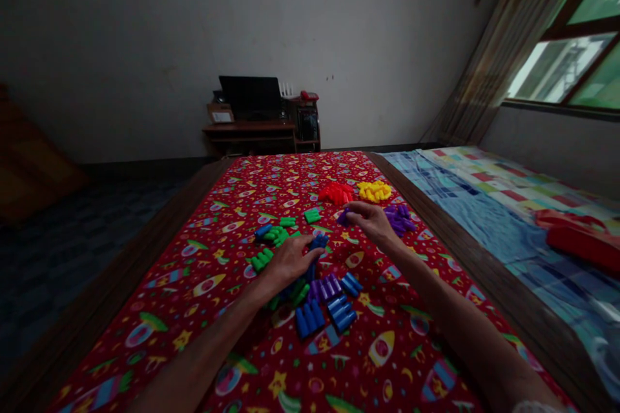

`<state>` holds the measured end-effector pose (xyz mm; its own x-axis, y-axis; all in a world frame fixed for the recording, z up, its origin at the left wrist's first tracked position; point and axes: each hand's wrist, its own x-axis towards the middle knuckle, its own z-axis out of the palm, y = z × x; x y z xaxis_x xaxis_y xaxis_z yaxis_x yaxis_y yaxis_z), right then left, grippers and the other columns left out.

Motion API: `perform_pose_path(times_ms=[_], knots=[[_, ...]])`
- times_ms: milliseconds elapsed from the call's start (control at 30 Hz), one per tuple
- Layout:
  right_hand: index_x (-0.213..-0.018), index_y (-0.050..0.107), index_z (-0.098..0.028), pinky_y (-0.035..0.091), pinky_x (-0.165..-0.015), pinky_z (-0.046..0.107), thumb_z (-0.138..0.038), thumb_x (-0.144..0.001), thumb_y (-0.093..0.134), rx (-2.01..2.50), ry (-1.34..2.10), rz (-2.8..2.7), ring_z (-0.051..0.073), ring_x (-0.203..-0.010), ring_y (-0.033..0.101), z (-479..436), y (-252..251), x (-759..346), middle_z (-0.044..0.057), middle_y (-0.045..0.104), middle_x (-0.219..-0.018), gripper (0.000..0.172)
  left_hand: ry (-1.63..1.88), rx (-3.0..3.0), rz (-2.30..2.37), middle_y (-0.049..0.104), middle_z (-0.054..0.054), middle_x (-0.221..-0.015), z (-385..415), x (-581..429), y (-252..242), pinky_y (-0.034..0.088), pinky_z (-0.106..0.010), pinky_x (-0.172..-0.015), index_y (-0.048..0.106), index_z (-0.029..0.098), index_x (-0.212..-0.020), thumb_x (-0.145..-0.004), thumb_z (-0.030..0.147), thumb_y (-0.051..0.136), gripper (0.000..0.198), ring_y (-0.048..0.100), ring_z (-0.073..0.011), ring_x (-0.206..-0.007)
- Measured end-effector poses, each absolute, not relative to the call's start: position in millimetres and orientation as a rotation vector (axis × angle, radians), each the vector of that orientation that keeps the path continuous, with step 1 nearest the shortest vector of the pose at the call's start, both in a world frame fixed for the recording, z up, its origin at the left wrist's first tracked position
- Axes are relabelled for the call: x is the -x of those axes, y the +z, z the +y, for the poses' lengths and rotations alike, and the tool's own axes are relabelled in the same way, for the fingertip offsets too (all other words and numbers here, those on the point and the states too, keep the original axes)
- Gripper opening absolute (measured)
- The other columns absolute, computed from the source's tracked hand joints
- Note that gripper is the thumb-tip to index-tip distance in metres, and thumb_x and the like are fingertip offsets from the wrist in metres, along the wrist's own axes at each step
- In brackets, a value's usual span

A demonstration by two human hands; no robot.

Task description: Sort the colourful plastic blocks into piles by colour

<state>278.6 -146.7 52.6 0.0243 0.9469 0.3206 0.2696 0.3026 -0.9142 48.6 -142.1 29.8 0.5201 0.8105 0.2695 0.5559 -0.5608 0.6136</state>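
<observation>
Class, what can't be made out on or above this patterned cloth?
- Head view: full shape of held blue piece; left hand covers part.
- Head view: full shape of held purple piece; right hand covers part.
- Head view: count of yellow pieces; too small, overlapping.

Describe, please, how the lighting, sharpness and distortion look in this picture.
Head view: dim light, the window brightest, the floor in deep shadow; head view: wide-angle stretch towards the edges, the curtain slanting; head view: fine detail looks soft on the blue piece in the left hand.
</observation>
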Motion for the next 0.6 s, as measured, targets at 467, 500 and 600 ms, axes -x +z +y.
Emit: perform_pose_path(times_ms=[467,500,600], knots=[[-0.094,0.076,-0.014,0.047,-0.076,0.029,-0.024,-0.081,0.05,1.995,0.019,-1.607,0.023,-0.084,0.066,-154,57,-405,0.01,0.074,-0.086,0.031,0.942,-1.821,1.066,0.073,-0.003,-0.076,-131,-40,44,0.055,-0.034,-0.069,0.066,0.02,-0.079,-0.07,0.062,0.064,0.044,0.068,-0.0232,-0.073],[-0.093,0.075,-0.013,0.046,-0.076,0.03,-0.026,-0.082,0.049,1.956,0.003,-1.58,0.023,-0.085,0.066,-154,61,-397,0.01,0.074,-0.087,0.031,0.954,-1.779,1.051,0.073,-0.003,-0.076,-132,-41,45,0.055,-0.034,-0.07,0.066,0.02,-0.079,-0.068,0.061,0.066,0.042,0.068,-0.0231,-0.073],[-0.085,0.074,-0.013,0.046,-0.068,0.028,-0.038,-0.088,0.046,1.724,0.213,-1.626,0.02,-0.072,0.063,-158,72,-354,0.008,0.071,-0.077,0.038,1.0,-1.689,1.021,0.074,-0.003,-0.077,-138,-45,48,0.055,-0.035,-0.073,0.066,0.02,-0.082,-0.065,0.054,0.071,0.039,0.068,-0.0236,-0.076]])
